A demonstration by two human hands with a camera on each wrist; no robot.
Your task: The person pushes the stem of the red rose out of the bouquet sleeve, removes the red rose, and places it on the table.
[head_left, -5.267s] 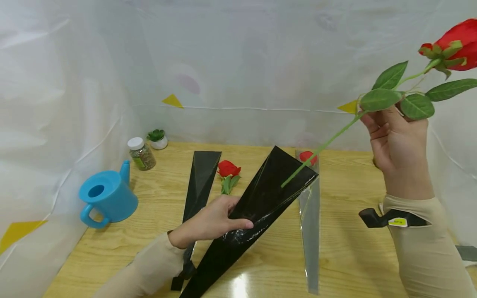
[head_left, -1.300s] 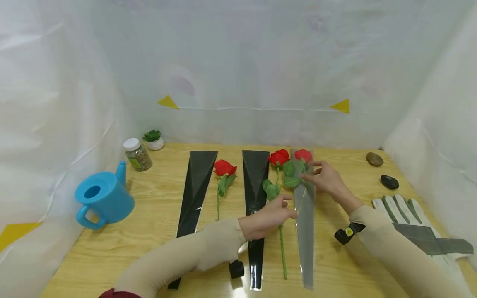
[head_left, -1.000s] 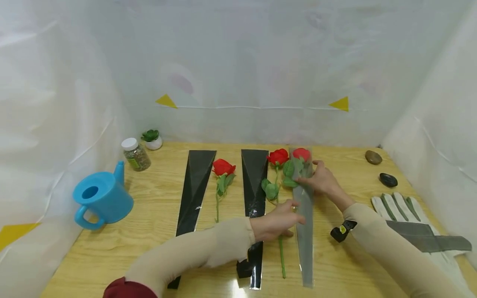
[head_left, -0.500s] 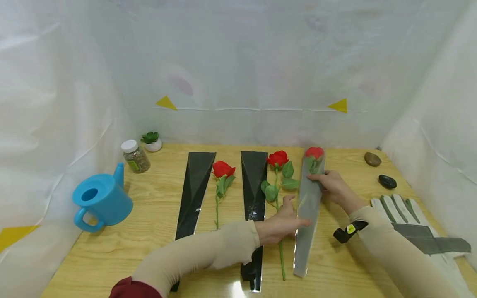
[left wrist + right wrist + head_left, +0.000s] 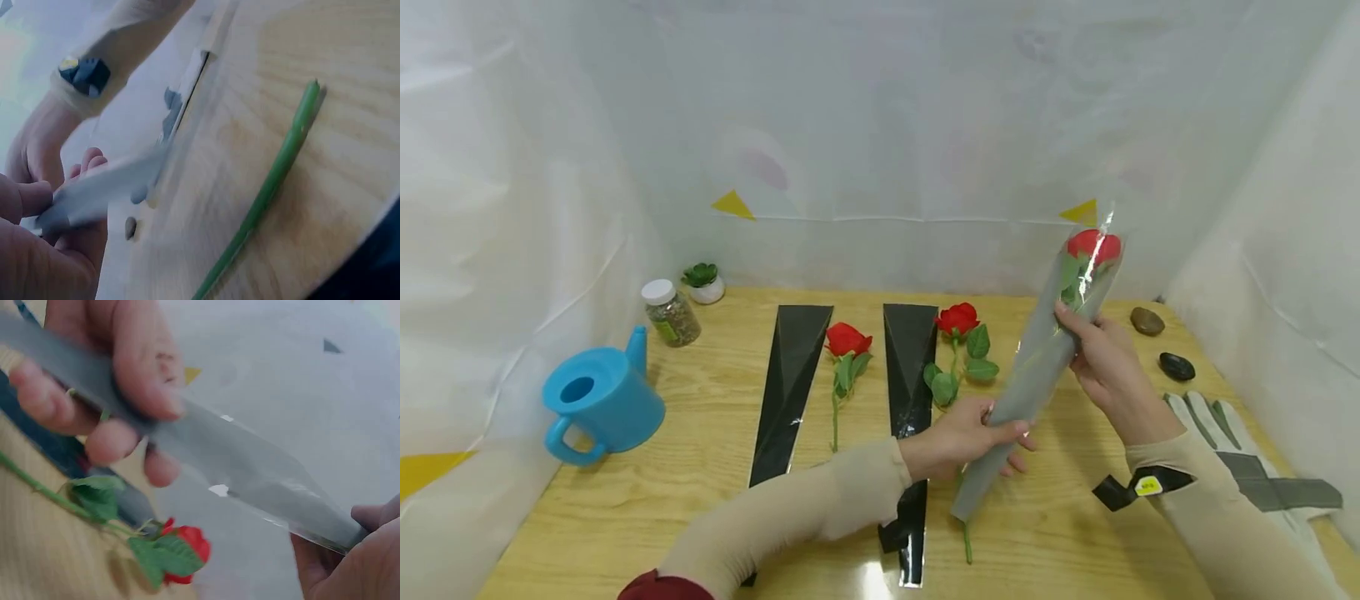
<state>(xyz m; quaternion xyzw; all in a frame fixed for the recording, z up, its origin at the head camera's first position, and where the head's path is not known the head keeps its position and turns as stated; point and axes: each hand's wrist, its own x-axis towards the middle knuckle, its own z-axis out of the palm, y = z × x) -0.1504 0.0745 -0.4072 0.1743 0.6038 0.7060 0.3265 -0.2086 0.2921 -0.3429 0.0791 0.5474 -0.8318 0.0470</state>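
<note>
A grey, partly clear flower sleeve (image 5: pixel 1037 375) with a red rose (image 5: pixel 1093 247) inside is lifted off the table, tilted with its wide end up and to the right. My right hand (image 5: pixel 1112 367) grips it just below the bloom, thumb on top. Lower down, my left hand (image 5: pixel 958 437) holds the narrow part between thumb and fingers. In the right wrist view the sleeve (image 5: pixel 219 450) spans both hands; in the left wrist view it is blurred. Beneath it a loose rose (image 5: pixel 957 319) lies on the table, its green stem (image 5: pixel 269 187) partly covered in the head view.
Two black sleeves (image 5: pixel 801 350) lie flat, one partly under my left arm, with another red rose (image 5: pixel 847 339) between them. At left stand a blue watering can (image 5: pixel 606 400), a jar (image 5: pixel 672 315) and a small potted plant (image 5: pixel 703 283). Stones (image 5: pixel 1147 321) and a glove (image 5: pixel 1247 454) lie right.
A black sleeve and a rose, held earlier, now lie on the table. My right hand has slid the grey sleeve right and raised it; my left hand has taken hold of its lower part.
</note>
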